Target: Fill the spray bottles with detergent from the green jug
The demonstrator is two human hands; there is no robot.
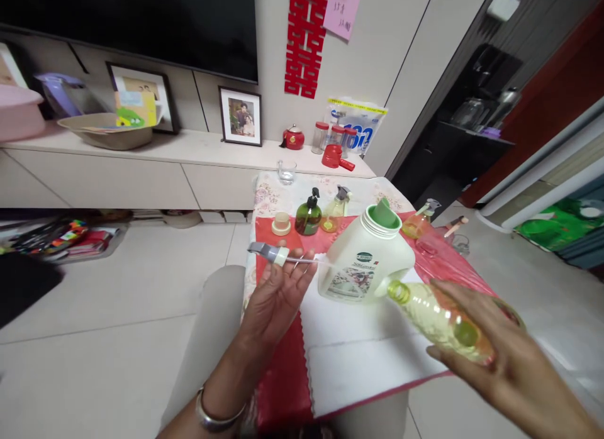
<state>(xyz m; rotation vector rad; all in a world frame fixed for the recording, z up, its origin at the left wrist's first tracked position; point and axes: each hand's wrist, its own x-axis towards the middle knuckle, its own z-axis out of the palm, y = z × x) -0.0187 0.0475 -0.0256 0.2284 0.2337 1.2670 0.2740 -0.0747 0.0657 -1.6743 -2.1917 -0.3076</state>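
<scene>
My left hand [278,291], palm up, pinches a grey spray nozzle [268,253] with a pale collar and a thin dip tube pointing right. In my right hand [500,344] is a clear yellowish bottle [436,316], tilted on its side with its uncapped neck toward the left. The bottle has an orange label and is slightly blurred. Between and beyond both hands stands a large pale green detergent jug [365,266], upright, with a green pouring spout [384,212] at its mouth. A cream cap [281,222] rests on the red cover behind my left hand.
A green pump bottle [308,217] and a spray bottle [334,214] stand behind the jug. Another spray bottle [421,219] is to the right. White paper [358,363] lies on the red cover [283,388]. A glass cup [285,172] sits at the table's far edge.
</scene>
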